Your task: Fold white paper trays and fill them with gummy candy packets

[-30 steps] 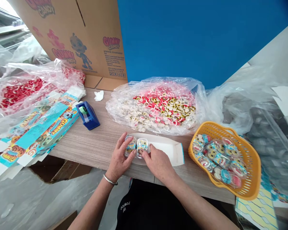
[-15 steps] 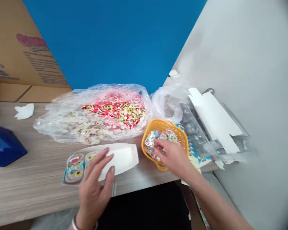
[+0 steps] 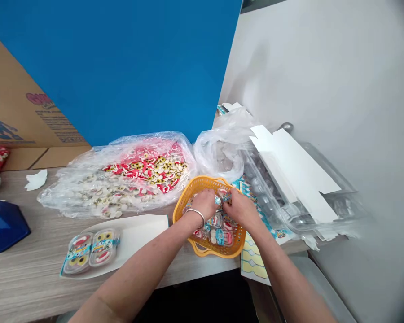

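Observation:
Both hands are down inside an orange plastic basket [image 3: 188, 197] filled with several small clear candy packs [image 3: 218, 233]. My left hand [image 3: 204, 204], a bangle on its wrist, curls its fingers around packs there. My right hand [image 3: 240, 208] meets it, fingers also curled on a pack. To the left a flat white carton tray [image 3: 141, 231] lies on the wooden table [image 3: 30, 278] with two candy packs [image 3: 90, 251] sitting in its near end.
A clear bag of red and yellow gummies [image 3: 131, 175] lies behind the tray. A blue tape dispenser [image 3: 3, 224] sits far left, a cardboard box [image 3: 16, 116] behind it. Clear plastic trays and a white flat carton [image 3: 296, 166] are at the right by the wall.
The view swung right. Both hands left the two packs in the white tray; the right reached the orange basket first, then the left joined it there.

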Demonstrator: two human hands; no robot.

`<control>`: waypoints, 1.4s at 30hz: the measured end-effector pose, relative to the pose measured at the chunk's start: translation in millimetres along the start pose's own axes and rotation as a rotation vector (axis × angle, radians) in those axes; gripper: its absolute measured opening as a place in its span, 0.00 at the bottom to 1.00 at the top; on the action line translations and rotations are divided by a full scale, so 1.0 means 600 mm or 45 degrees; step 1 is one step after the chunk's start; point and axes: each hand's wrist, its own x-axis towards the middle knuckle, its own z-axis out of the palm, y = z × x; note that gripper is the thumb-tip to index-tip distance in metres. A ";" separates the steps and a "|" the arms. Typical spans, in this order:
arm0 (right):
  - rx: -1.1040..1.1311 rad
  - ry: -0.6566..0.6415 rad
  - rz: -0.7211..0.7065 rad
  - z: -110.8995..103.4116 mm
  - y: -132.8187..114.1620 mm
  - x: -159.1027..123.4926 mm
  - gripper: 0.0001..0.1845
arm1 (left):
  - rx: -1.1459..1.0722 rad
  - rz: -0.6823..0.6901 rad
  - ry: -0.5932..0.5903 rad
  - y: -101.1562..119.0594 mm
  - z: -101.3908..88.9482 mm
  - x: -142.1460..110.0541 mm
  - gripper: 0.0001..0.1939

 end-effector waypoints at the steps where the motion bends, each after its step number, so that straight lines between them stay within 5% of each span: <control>1: 0.061 0.015 -0.002 -0.002 0.007 -0.001 0.16 | -0.028 -0.014 0.011 -0.002 0.000 0.005 0.11; 6: 0.520 0.147 0.029 -0.005 0.022 -0.016 0.24 | -0.298 -0.050 0.111 -0.017 -0.016 0.006 0.08; 12: 1.079 0.205 -0.059 0.022 -0.025 -0.045 0.26 | -0.840 -0.096 0.069 0.000 -0.011 -0.038 0.18; 16: 0.866 0.305 -0.129 0.025 -0.059 -0.069 0.22 | -1.698 -0.200 0.001 0.019 -0.006 -0.063 0.16; 18: 0.727 0.299 -0.162 0.017 -0.065 -0.082 0.23 | -1.890 -0.263 0.068 0.019 -0.009 -0.070 0.17; 25: 0.482 0.155 -0.136 -0.014 -0.030 -0.055 0.19 | -1.849 -0.314 0.269 -0.016 -0.076 -0.104 0.18; 30: 0.066 -0.104 -0.126 -0.009 -0.057 -0.009 0.15 | -1.925 -0.485 0.282 -0.033 -0.121 -0.127 0.09; 37: -0.152 -0.266 -0.411 -0.005 -0.089 -0.028 0.19 | -2.042 -0.724 0.344 -0.043 -0.141 -0.144 0.07; 42: -0.023 -0.162 -0.335 0.010 -0.071 -0.036 0.11 | -2.036 -0.669 0.347 -0.041 -0.134 -0.146 0.06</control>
